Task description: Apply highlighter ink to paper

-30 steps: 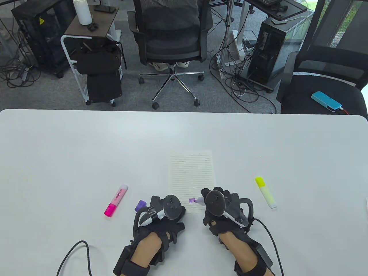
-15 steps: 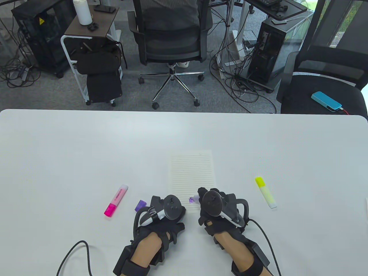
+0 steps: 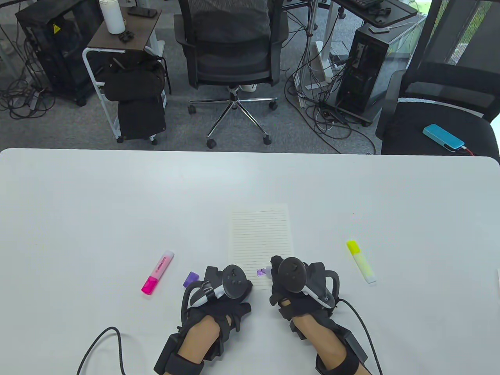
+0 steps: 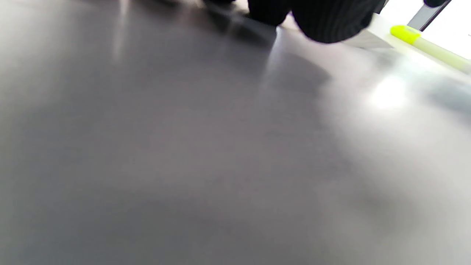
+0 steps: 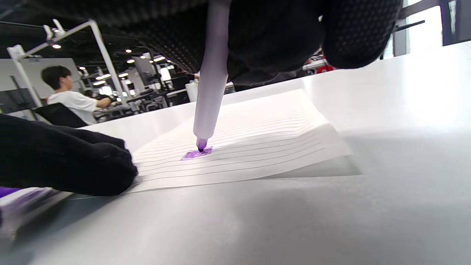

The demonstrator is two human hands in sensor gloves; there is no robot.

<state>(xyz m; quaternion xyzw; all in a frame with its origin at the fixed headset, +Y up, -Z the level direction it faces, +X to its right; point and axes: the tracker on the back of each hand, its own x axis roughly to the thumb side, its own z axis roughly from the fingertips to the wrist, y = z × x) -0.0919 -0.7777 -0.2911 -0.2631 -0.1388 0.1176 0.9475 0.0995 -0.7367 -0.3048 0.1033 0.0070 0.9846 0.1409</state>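
Lined paper point(image 3: 261, 238) lies mid-table w/ its near right corner lifting, so keep your left hand point(image 3: 218, 291) pressing flat on the near left edge. Right hand point(image 3: 299, 283) grips the purple highlighter point(image 5: 209, 79), tip touching the small purple patch point(image 5: 197, 153); use light, even strokes. Purple cap point(image 3: 190, 279) sits left.

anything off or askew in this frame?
One thing: the near right corner of the lined paper lifts off the table, leaving a shadowed gap. The left hand presses only its near left corner. The purple highlighter in the right hand marks normally; its purple cap lies loose.
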